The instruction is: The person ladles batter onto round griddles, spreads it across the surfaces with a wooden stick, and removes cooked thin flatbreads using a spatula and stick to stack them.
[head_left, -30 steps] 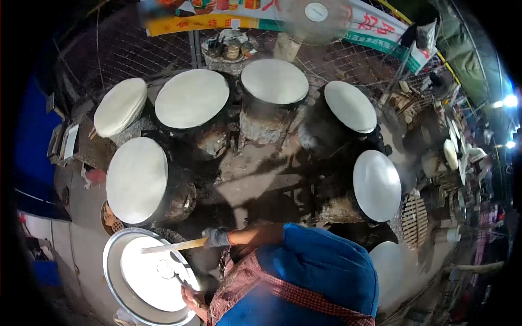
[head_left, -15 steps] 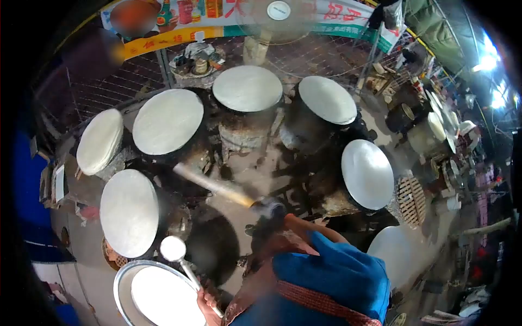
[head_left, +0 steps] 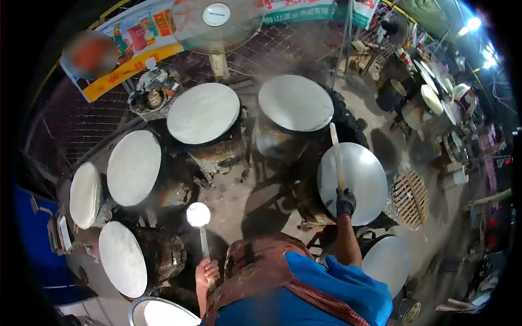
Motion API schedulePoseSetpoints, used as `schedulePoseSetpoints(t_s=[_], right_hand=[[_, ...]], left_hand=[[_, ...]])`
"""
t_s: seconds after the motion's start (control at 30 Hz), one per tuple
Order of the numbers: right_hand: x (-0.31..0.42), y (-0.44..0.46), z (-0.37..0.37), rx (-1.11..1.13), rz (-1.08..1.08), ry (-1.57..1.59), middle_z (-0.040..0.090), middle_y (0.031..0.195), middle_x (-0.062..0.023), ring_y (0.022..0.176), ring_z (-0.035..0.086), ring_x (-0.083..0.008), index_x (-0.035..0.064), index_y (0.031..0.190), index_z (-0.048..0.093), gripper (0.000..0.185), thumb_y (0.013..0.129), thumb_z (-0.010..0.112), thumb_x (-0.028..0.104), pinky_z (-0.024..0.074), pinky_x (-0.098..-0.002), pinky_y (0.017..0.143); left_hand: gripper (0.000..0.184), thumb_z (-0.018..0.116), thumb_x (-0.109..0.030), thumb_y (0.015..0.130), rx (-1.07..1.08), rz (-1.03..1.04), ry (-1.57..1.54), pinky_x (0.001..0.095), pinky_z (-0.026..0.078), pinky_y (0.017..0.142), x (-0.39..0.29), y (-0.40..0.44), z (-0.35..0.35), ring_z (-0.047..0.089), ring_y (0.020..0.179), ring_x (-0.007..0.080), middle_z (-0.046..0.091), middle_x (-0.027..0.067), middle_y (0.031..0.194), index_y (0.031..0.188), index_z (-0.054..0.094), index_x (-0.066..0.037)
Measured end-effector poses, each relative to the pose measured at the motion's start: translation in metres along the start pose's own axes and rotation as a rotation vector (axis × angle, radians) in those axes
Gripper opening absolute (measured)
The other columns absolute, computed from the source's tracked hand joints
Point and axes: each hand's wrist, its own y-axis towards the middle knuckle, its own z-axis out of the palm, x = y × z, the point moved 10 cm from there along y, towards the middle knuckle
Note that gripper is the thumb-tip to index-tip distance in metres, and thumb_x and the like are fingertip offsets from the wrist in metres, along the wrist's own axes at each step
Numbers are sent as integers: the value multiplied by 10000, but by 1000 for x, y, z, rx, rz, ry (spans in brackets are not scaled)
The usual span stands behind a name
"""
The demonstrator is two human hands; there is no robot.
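Observation:
My left hand (head_left: 207, 271) is closed around the handle of a ladle (head_left: 198, 214) whose round bowl is full of white batter. Below it, partly cut off by the frame's lower edge, is a large metal basin (head_left: 134, 311) with white batter (head_left: 166, 315) inside. My right hand (head_left: 346, 202), in a dark glove, grips a long flat wooden spatula (head_left: 337, 157). The spatula extends over a round grey griddle (head_left: 370, 171) with a shiny surface; whether it touches the surface I cannot tell. Behind it, another griddle (head_left: 295, 103) carries a thin pale layer.
Several round griddles on sooty stoves form an arc around me, with white sheets (head_left: 204, 113) on them. Another pale disc (head_left: 387, 263) lies near my right elbow. A slatted round rack (head_left: 410, 198) stands at right. A fan (head_left: 216, 15) and wire fence are behind.
My right hand has swung the spatula from the middle rightward over the right griddle. The filled ladle has risen away from the basin. My view has turned to the right.

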Motion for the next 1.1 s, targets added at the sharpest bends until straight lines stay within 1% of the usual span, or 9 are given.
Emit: schedulePoseSetpoints(t_s=[0.17,0.2,0.3,0.57,0.67,0.77,0.97,1.03,1.1], right_hand=[[-15,11,8,-55,-14,-77,591,870,-186,803,547,-356,53,911,593,380,750,544,393,421,-422,684],[-5,11,27,121,-144,-459,589,875,-186,809,551,-355,65,980,566,423,758,520,423,427,-416,695],[14,-6,28,349,-24,-356,583,857,-177,760,557,-353,111,1094,503,469,810,406,471,436,-442,641],[67,-35,54,274,-230,-229,589,860,-150,750,554,-361,123,1046,525,361,794,476,377,440,-440,624],[99,-25,57,280,-41,-188,574,831,-158,763,546,-326,83,942,550,298,739,566,300,442,-398,650],[115,-6,88,172,-350,-258,584,800,-177,671,553,-353,78,935,557,312,787,496,346,441,-435,605],[181,56,137,486,-467,-437,571,826,-177,742,556,-314,78,932,566,287,691,563,235,449,-420,631],[223,80,136,358,-737,-335,559,885,-173,768,552,-319,83,962,559,323,666,554,210,448,-425,642],[246,99,149,320,-929,-324,546,929,-170,782,549,-325,87,998,546,375,641,556,200,447,-428,653]], left_hand=[[295,383,-216,888,-69,-84,11,222,284,332,-6,59,64,296,379,76,300,-11,516,1174,447,-178],[317,369,-202,894,-99,-91,36,228,281,328,-8,68,74,291,373,80,308,-5,525,1205,411,-167],[345,352,-178,900,-111,-110,302,237,283,328,-22,98,98,293,376,77,317,-4,540,1244,356,-152],[366,336,-146,901,-117,-250,197,208,302,316,-42,168,166,315,365,65,316,7,549,1260,294,-92],[353,396,-130,879,-134,-327,380,178,239,318,-63,185,176,267,372,41,311,-33,548,1229,355,-154],[341,341,-169,900,-138,-425,370,201,278,312,-82,195,171,298,359,62,337,-4,535,1241,334,-186],[325,292,-186,914,-131,-518,412,222,293,315,-103,199,158,308,352,79,345,2,520,1233,355,-202],[327,278,-189,916,-107,-542,372,227,298,323,-98,199,156,310,359,81,349,2,520,1233,361,-198],[300,319,-184,901,-267,-523,322,237,191,256,-91,197,141,250,309,96,328,-3,501,1174,415,-266]])
